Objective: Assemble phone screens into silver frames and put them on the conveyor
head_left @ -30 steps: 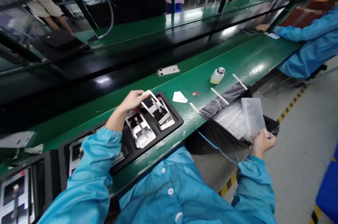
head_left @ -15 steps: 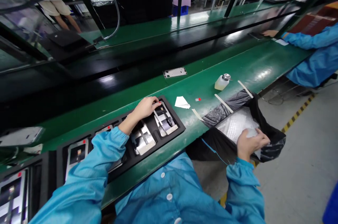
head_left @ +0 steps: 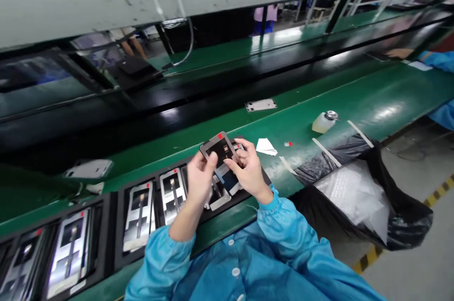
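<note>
Right, both hands are up over the black tray (head_left: 121,213), and between them, above its right half, is a phone panel (head_left: 220,152), tilted, red sticker at the top end. Left hand (head_left: 201,176) has the left edge, thumb laid across the dark face, the other fingers curled behind, closed down to about the panel's thickness. Right hand (head_left: 250,168) pinches the opposite edge, thumb over the face, forefinger bent beside it, hardly any gap; how its other fingertips sit behind, I can't tell. Whether the panel's lower end touches what lies in the tray is hidden from here too. Here's the worry: a thin piece, held by its edges, so uneven pressure from those two thumbs could bend or crack it, and bare skin on the dark face might smudge it. A slip would probably drop it onto the panels lying under the hands in the tray, scuffing both. Over in the tray's left half, two silvery panels (head_left: 139,216) (head_left: 172,194) lie in their slots with ribbons showing, and a trailing cuff could snag one. Just right of the tray sit a paper scrap (head_left: 266,146) and a small red-tipped bit (head_left: 289,144); farther right stands a bottle (head_left: 323,123), which a wide elbow could knock, and below it, right of the tray, a black bag (head_left: 407,230) hangs with clear wrappers (head_left: 358,197) heaped inside, loose enough to spill if the bag gets bumped
</note>
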The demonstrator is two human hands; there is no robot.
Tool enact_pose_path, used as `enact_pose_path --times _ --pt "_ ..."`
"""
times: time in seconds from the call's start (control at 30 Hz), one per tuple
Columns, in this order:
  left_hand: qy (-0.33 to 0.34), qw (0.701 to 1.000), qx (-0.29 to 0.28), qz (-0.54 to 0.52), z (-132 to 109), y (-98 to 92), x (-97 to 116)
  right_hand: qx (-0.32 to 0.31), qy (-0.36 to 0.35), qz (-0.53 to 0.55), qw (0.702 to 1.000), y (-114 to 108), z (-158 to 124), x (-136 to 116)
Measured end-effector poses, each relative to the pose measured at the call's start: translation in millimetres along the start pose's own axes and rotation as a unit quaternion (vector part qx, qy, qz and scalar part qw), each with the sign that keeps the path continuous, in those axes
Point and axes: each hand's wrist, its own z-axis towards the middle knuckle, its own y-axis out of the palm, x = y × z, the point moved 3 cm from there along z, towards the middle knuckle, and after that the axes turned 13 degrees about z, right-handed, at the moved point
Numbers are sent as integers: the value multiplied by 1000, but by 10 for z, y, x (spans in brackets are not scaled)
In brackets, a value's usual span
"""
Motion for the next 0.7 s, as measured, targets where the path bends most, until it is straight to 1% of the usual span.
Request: enact_pose_path --times 0.07,0.13,0.23,0.3,0.4,0.53,0.63,0.7 --pt "-20 999 25 -1 -239 9 -70 8 -33 -26 999 48 -45 -87" --pt "-28 998 53 10 -403 35 -129 13 -86 -68 994 93 -83 -221" --pt "-11 995 85 41 -525 48 -166 7 -148 -110 983 203 -137 -435" --pt "17 993 96 67 -555 38 -169 10 -160 -122 980 294 -168 -539" --pt "74 986 100 115 -563 10 -178 42 -145 -105 983 406 -195 -603" --pt "150 970 94 167 -541 -26 -193 97 -81 -3 992 452 -155 -521" --pt "187 961 76 190 -522 -10 -162 97 -23 77 992 422 -88 -392" --pt "194 958 64 200 -510 21 -119 87 -1 100 991 350 -55 -314"
